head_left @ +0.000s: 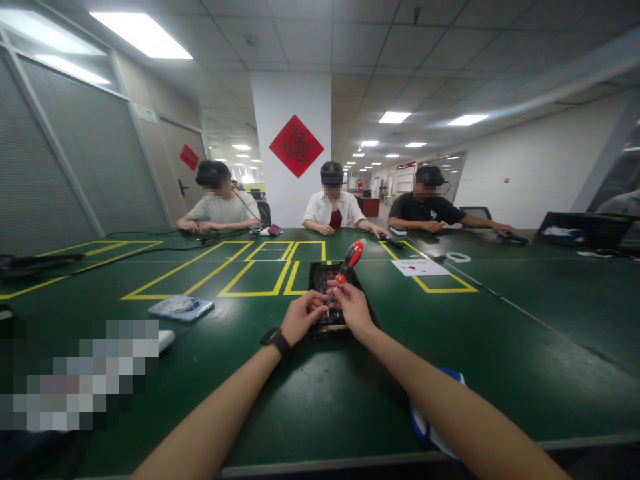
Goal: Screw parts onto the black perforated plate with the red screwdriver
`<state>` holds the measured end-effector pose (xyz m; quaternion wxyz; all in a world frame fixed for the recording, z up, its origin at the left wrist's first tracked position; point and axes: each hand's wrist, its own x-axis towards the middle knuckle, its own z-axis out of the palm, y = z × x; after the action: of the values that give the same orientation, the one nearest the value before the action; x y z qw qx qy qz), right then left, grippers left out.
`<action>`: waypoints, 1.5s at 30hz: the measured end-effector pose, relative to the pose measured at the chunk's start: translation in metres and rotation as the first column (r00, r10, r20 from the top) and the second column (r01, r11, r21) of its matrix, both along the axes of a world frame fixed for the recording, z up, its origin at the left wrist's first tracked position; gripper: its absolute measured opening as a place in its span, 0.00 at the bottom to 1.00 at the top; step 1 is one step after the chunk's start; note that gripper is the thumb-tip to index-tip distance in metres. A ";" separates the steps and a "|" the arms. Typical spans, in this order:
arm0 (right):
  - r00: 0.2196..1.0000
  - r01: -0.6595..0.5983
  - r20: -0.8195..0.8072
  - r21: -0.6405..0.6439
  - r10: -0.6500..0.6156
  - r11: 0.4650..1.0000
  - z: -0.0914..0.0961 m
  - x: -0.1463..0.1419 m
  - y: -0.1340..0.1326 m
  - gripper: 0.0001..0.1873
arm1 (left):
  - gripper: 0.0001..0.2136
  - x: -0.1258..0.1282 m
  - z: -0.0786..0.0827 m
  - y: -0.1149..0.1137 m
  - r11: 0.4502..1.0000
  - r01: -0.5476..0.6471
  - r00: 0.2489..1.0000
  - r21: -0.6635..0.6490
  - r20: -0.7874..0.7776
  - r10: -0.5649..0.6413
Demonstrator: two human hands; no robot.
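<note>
A screwdriver (349, 261) with a red and black handle leans up to the right over a black tray (369, 308) on the green table. My right hand (354, 308) is closed on its shaft just below the handle. The fingers of my left hand (303, 316) are pinched together at the shaft's lower tip; anything small between them is too tiny to make out. Inside the tray lie dark parts, mostly hidden by my hands. A dark watch band is on my left wrist.
A flat plastic-wrapped packet (181, 308) lies left of the tray. Beyond it yellow tape outlines (255, 292) mark the table. A printed sheet (421, 267) and a white ring (457, 257) are at right. A blue and white object (434, 427) sits under my right forearm. Three people sit opposite.
</note>
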<state>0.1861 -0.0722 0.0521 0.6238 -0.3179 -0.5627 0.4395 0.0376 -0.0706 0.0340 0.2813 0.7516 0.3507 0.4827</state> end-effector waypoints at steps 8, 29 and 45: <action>0.999 -0.030 -0.040 0.013 0.031 0.999 0.004 -0.001 -0.005 0.16 | 0.14 -0.002 0.001 -0.001 0.997 -0.066 0.994 0.031 -0.082 0.069; 0.986 -0.123 -0.107 0.069 0.130 0.990 0.001 -0.006 -0.011 0.21 | 0.10 -0.002 0.004 -0.002 0.995 -0.066 0.986 0.079 -0.146 0.077; 0.981 -0.116 -0.155 0.036 0.120 0.993 0.004 -0.005 -0.012 0.20 | 0.13 -0.002 0.004 -0.001 0.997 -0.032 0.980 0.072 -0.196 0.045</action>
<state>0.1815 -0.0846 0.0565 0.6434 -0.2400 -0.5354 0.4917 0.0352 -0.0716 0.0382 0.2097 0.7981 0.3745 0.4228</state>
